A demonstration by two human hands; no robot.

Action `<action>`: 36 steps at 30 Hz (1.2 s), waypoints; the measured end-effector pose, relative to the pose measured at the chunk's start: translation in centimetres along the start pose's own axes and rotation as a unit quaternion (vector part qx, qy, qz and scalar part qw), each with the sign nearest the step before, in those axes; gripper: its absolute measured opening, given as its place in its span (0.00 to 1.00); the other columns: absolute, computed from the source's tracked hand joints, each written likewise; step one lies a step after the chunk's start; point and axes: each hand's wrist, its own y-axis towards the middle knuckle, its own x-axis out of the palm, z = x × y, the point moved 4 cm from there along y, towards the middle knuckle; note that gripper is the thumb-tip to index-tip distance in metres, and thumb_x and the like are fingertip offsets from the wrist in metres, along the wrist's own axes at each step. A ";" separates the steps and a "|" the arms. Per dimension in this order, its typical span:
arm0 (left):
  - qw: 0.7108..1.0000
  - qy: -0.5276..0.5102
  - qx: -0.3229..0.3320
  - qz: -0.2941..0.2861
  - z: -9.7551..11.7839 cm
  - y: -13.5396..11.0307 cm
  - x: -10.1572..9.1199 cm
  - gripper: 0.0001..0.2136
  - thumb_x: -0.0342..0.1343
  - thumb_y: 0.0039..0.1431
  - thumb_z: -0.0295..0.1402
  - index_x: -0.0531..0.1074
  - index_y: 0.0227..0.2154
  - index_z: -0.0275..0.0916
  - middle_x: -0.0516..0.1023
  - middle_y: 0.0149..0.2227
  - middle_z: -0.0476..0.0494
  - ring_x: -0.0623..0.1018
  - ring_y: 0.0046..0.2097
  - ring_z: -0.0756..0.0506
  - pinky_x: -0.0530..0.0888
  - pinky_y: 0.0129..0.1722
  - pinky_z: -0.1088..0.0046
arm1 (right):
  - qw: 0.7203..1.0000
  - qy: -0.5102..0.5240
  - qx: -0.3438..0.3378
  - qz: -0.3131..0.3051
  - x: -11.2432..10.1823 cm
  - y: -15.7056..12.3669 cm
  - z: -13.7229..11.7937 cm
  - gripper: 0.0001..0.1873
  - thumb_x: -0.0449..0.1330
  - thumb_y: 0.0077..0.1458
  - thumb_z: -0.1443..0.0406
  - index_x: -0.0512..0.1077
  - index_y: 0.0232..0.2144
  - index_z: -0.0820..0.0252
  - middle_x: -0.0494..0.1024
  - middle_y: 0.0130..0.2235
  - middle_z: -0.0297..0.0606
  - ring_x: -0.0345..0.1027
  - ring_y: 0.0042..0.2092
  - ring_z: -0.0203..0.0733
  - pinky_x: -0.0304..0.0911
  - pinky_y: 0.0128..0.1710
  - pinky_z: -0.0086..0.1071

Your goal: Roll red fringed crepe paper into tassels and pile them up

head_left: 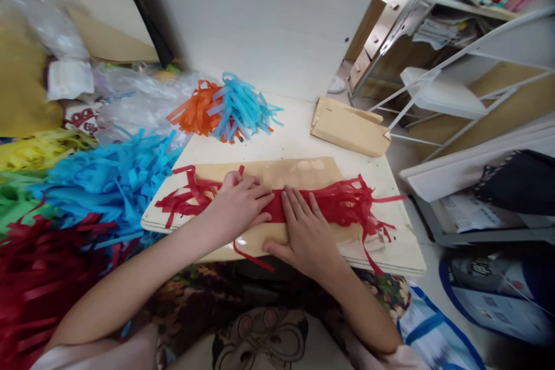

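- White table [269, 145]: bears the work.
- Tan sheet [271, 172]: glossy, lying flat.
- Red fringed paper [276, 208]: across the tan sheet; likely light, soft, easily torn; best held by its unslit middle.
- Right hand [306, 231]: fingers flat on it, thumb spread.
- Left hand [238, 203]: fingers bent over it; pinching, cannot tell.

I am finding no wording legible with certainty. At my left, a packet [82, 117] is bearing pale letters on dark red, too blurred for reading. At my lower right, a dark-blue-edged pack [494, 292] is showing light lettering, likewise proving illegible.
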 end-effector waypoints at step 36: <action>0.979 0.084 0.168 0.076 -0.3 -0.6 -2.5 0.06 0.46 0.52 0.32 0.69 0.29 0.45 0.66 0.48 0.51 0.57 0.53 0.44 0.50 0.50 0.54 | 0.999 0.000 0.044 -0.018 0.2 -0.6 3.7 0.52 0.39 0.42 0.39 0.50 0.51 0.84 0.48 0.54 0.59 0.37 0.56 0.53 0.29 0.55 0.44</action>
